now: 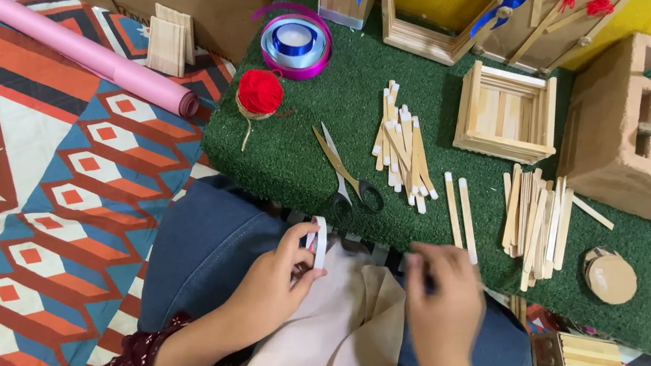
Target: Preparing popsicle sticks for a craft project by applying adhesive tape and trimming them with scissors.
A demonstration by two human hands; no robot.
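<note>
Holding a white strip (319, 243) pinched in my left hand (276, 275) over my lap, at 6 o'clock off the green mat (286, 159); right hand (442, 302) is blurred, can't tell its fingers. Strip could slip or crease, I reckon. Counted: one scissors (348, 180), one red yarn ball (260, 92), two loose sticks (460, 213).
</note>
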